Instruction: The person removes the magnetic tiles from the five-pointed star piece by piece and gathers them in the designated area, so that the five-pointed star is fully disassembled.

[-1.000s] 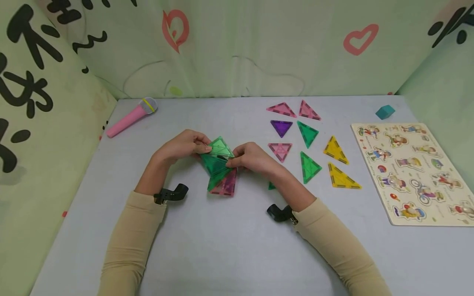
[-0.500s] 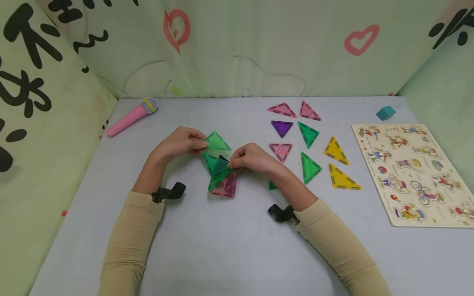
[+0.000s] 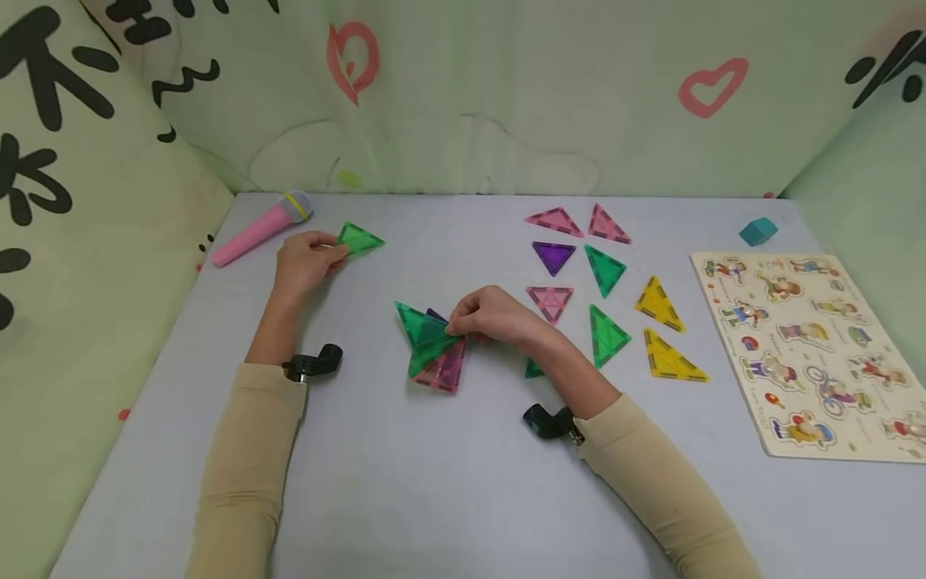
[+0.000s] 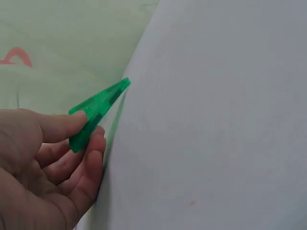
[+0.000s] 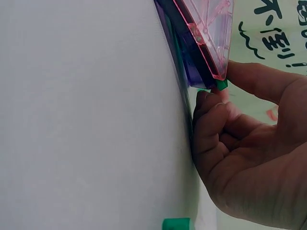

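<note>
My left hand (image 3: 304, 264) pinches a translucent green triangular magnetic tile (image 3: 360, 239) by one end, beside the toy microphone's head. In the left wrist view, the thumb and fingers grip this green tile (image 4: 100, 108) close over the white tabletop. At the middle of the table my right hand (image 3: 495, 318) pinches the corner of an overlapping bunch of triangular tiles. A green tile (image 3: 427, 342) lies uppermost there, with a pink tile (image 3: 436, 376) and purple under it. From the right wrist, the pink tile (image 5: 211, 36) and purple tile (image 5: 194, 64) show at the thumb tip.
Pink, purple, green and yellow triangular tiles (image 3: 657, 304) lie spread to the right of centre. A wooden picture puzzle board (image 3: 731, 386) and a teal block (image 3: 758, 232) are at the right. The pink toy microphone (image 3: 253, 235) lies at the back left.
My left hand has drawn one green tile off the bunch and carried it left and back towards the microphone. The right hand has stayed with the remaining tiles.
</note>
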The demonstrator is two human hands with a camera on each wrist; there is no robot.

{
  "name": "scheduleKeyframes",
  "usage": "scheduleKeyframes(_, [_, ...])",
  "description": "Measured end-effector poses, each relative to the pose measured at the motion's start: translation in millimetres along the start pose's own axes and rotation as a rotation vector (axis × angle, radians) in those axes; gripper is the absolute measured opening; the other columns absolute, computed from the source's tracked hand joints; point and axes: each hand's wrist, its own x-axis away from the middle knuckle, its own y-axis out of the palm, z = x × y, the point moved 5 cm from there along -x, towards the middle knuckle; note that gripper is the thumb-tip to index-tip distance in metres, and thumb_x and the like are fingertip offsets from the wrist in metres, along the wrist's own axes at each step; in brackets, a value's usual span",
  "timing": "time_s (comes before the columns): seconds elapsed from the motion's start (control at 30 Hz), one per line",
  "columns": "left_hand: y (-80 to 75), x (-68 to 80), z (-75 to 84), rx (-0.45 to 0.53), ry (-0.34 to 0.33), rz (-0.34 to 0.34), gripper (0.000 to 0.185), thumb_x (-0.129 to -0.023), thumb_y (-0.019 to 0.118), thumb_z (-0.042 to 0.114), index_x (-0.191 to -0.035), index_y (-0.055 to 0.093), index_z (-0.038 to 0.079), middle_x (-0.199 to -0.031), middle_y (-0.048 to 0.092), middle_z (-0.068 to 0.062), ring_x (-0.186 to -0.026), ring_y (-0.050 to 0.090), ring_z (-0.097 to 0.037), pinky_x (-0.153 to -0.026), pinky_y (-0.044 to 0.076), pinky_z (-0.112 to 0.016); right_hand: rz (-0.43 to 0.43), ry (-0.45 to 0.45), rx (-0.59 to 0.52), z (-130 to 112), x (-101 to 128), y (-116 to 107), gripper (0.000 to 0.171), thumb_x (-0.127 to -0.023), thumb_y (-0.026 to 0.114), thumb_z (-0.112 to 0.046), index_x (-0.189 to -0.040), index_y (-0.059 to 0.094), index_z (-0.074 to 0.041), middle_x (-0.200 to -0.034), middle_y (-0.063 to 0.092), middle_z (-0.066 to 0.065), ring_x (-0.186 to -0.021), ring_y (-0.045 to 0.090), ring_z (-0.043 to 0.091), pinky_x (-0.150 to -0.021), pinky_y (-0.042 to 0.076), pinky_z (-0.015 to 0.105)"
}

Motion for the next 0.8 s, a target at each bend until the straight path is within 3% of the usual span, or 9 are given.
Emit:
scheduleKeyframes(0.1, [-6.0,-4.1,-4.3,-0.134,0.027,0.061,0.039,-0.093,0.068,0.030,-0.118,0.070,0.000,-0.097,0.075,-0.013,-0.078,0.067,-0.011,-0.067,0.048,-0.021,-0.007,-0.001,-0.006,0,0,1,0.015,-0.091,0.067,-0.017,-0.084,0.070,-0.004,-0.071,0.053,-0.002,-0.066,0.045,0.014,-0.062,0.040,0.027])
scheduleKeyframes(0.27, [-9.2,-10.0,-6.5,-0.278,0.063,0.114,0.040,-0.094,0.065,0.031,-0.117,0.071,-0.001,-0.117,0.069,-0.022,-0.108,0.060,-0.031,-0.088,0.048,-0.040,-0.002,0.021,-0.014,0,2,1,0.014,-0.090,0.069,-0.016,-0.087,0.071,-0.003,-0.074,0.056,-0.002,-0.066,0.046,0.015,-0.062,0.040,0.027])
scheduleKeyframes(0.33, [-10.4,-11.3,-7.2,-0.301,0.070,0.123,0.039,-0.095,0.064,0.029,-0.118,0.070,-0.001,-0.115,0.069,-0.023,-0.107,0.061,-0.034,-0.088,0.047,-0.044,-0.003,0.025,-0.015,0,2,2,0.014,-0.090,0.069,-0.016,-0.086,0.071,-0.003,-0.074,0.056,-0.002,-0.066,0.046,0.015,-0.062,0.041,0.027])
scheduleKeyframes(0.43, [-11.6,-10.9,-7.9,-0.323,0.082,0.135,0.036,-0.094,0.065,0.027,-0.119,0.069,0.000,-0.110,0.069,-0.023,-0.097,0.062,-0.032,-0.078,0.047,-0.040,-0.007,0.021,-0.018,0,1,5,0.013,-0.090,0.069,-0.015,-0.085,0.070,-0.003,-0.073,0.056,-0.002,-0.067,0.046,0.015,-0.062,0.040,0.027])
scheduleKeyframes(0.6, [-8.3,-9.2,-4.8,-0.347,0.125,0.137,0.036,-0.095,0.064,0.023,-0.121,0.066,-0.001,-0.104,0.067,-0.024,-0.091,0.061,-0.032,-0.072,0.046,-0.040,-0.001,0.015,-0.013,0,0,4,0.013,-0.090,0.069,-0.015,-0.085,0.070,-0.003,-0.072,0.055,-0.002,-0.065,0.045,0.014,-0.060,0.040,0.027])
scheduleKeyframes(0.7, [-8.8,-6.9,0.6,-0.382,0.142,0.118,0.040,-0.094,0.064,0.022,-0.126,0.063,-0.002,-0.116,0.064,-0.027,-0.105,0.059,-0.039,-0.085,0.048,-0.051,-0.001,0.016,-0.010,0,1,3,0.013,-0.090,0.069,-0.015,-0.085,0.070,-0.003,-0.072,0.056,-0.003,-0.065,0.046,0.013,-0.060,0.040,0.026])
scheduleKeyframes(0.8, [-7.7,-0.3,13.0,-0.412,0.160,0.048,0.048,-0.093,0.065,0.023,-0.134,0.057,-0.001,-0.134,0.055,-0.028,-0.125,0.049,-0.043,-0.098,0.043,-0.057,0.005,0.027,-0.004,0,3,1,0.013,-0.090,0.070,-0.016,-0.086,0.071,-0.003,-0.073,0.057,-0.003,-0.066,0.047,0.013,-0.061,0.041,0.026])
